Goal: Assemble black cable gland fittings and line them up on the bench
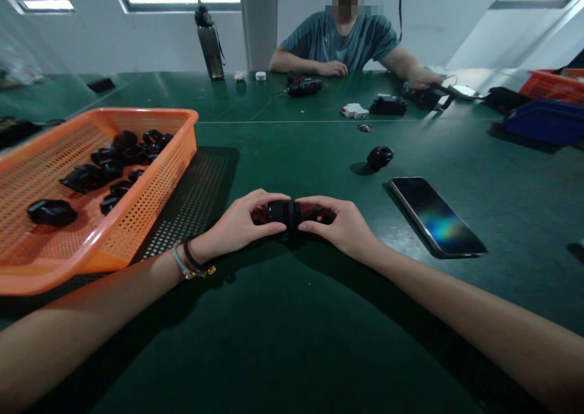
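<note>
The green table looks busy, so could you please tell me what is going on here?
The left hand and right hand together hold a black cylindrical part at the green table. More black parts lie in the orange basket at left, a phone lies at right, and another person is across the table.

The person's left forearm [104,307] is slanting in from the lower left, and the right forearm [465,304] is slanting in from the lower right. The left hand [241,219] and the right hand [349,225] are facing each other, tips close together. Both are pinching, each thumb [271,228] bracing the near side, each index finger [269,197] arching over the far side.
</note>
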`<state>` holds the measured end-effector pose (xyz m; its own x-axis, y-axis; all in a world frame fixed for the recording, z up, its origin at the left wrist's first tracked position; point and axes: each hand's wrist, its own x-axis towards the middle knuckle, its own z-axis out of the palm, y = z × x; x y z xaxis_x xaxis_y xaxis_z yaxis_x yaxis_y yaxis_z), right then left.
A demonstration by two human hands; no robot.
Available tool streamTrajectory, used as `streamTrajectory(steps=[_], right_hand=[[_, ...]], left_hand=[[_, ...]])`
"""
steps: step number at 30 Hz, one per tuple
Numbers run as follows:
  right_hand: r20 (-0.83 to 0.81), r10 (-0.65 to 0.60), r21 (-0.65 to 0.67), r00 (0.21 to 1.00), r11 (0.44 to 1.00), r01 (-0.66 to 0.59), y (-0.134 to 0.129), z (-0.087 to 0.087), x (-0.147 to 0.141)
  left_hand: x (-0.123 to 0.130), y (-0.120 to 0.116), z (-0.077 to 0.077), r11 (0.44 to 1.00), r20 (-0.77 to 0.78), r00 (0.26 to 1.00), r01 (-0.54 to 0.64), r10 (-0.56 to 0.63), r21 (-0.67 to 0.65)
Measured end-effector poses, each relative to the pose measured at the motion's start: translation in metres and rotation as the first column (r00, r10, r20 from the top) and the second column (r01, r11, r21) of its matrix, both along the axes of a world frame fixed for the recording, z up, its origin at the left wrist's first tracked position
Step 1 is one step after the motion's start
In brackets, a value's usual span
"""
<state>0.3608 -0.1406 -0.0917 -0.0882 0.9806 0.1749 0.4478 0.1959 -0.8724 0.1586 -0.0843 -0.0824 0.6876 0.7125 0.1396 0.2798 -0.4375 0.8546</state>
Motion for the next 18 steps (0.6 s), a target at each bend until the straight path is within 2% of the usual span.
streamTrajectory(steps=[6,18], right_hand=[[-0.044,0.016,0.007,0.999,1.000,-0.016,-0.0005,0.0005,-0.0007],[-0.016,-0.001,-0.016,1.000,1.000,0.001,-0.0003,0.0019,-0.0008]], left_hand=[[-0.0001,0.0008,0.0000,1.000,0.002,1.000,0.002,-0.002,0.000],[0.0003,0.0000,0.0010,1.000,0.005,1.000,0.008,-0.009,0.003]])
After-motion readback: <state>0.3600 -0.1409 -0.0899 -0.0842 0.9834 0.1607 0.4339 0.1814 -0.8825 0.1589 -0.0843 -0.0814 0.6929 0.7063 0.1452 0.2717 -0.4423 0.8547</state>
